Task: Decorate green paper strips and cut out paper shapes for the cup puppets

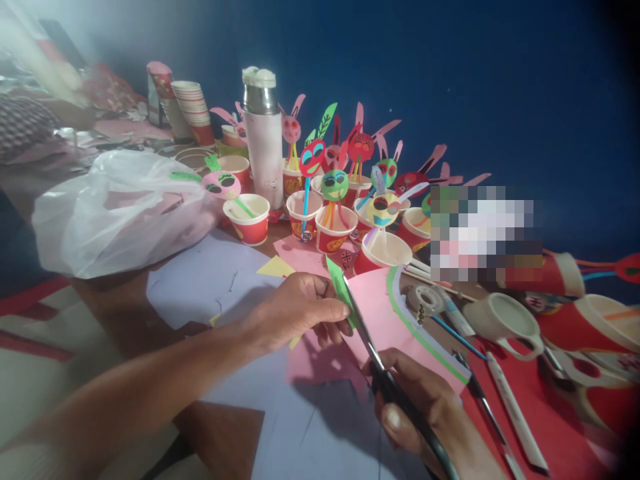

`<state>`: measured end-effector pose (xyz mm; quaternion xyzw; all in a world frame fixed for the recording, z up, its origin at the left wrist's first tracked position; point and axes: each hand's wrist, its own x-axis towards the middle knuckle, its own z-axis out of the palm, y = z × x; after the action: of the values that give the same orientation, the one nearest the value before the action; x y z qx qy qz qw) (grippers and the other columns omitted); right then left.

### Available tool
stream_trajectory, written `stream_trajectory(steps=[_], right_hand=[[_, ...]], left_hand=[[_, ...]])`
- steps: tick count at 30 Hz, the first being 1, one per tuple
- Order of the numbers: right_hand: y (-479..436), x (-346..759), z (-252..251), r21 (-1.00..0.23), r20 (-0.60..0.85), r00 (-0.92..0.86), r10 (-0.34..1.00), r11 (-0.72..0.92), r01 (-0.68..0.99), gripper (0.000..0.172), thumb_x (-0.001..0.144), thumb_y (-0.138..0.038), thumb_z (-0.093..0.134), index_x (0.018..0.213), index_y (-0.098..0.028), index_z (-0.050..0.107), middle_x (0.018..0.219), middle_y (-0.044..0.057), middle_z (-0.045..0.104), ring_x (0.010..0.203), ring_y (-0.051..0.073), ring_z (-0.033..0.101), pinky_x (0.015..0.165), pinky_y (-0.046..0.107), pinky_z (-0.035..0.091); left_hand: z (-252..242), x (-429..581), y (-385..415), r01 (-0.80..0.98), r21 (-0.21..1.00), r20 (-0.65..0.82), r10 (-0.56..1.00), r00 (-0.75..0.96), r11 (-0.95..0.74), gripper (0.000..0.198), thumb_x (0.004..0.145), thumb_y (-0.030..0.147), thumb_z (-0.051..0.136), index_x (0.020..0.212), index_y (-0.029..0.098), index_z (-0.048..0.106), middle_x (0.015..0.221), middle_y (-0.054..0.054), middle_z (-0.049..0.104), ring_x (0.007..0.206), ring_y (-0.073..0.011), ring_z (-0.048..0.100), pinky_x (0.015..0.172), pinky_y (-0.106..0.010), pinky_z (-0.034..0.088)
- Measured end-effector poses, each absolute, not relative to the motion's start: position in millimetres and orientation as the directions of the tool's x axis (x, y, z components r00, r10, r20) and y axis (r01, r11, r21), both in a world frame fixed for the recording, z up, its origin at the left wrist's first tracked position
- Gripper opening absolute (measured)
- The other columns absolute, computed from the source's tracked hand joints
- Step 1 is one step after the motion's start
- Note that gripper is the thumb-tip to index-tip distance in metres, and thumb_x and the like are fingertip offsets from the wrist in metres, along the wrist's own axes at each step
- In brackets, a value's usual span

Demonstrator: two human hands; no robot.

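Observation:
My left hand (313, 307) pinches a small strip of green paper (336, 272) between thumb and fingers. In my right hand (420, 400) is a pair of scissors (367, 339) with black handles, its blades pointing up and away from me. The blades lie along the right edge of the green strip; whether they are cutting into it I cannot tell. Beneath both hands lie a pink sheet (380, 300) with a curved green and white border and a pale blue-violet sheet (210, 277).
Paper cups with colourful paper faces (334, 185) stand behind, around a white flask (264, 153). A plastic bag (120, 213) lies left. At right are a mug (500, 320), a tape roll (425, 300), a white marker (515, 413) and a black pen (483, 393).

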<state>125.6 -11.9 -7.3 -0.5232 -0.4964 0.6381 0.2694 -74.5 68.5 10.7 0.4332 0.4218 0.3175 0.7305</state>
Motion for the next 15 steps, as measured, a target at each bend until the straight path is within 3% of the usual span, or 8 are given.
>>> stream_trajectory(steps=[15], right_hand=[[-10.6,120.9,-5.7,-0.862,-0.507,-0.240,0.828,-0.492,0.123,0.067,0.055,-0.068,0.080,0.094,-0.017,0.062,0.057,-0.008,0.042,0.046,0.006,0.034,0.043,0.019,0.033]], left_hand=[[8.4,-76.5,68.8,-0.082,0.902,-0.346,0.825,0.447,0.423,0.018,0.060,0.028,0.069,0.065,0.010,0.065,0.060,-0.005,0.068,0.046,-0.0105,0.058,0.046,-0.022,0.047]])
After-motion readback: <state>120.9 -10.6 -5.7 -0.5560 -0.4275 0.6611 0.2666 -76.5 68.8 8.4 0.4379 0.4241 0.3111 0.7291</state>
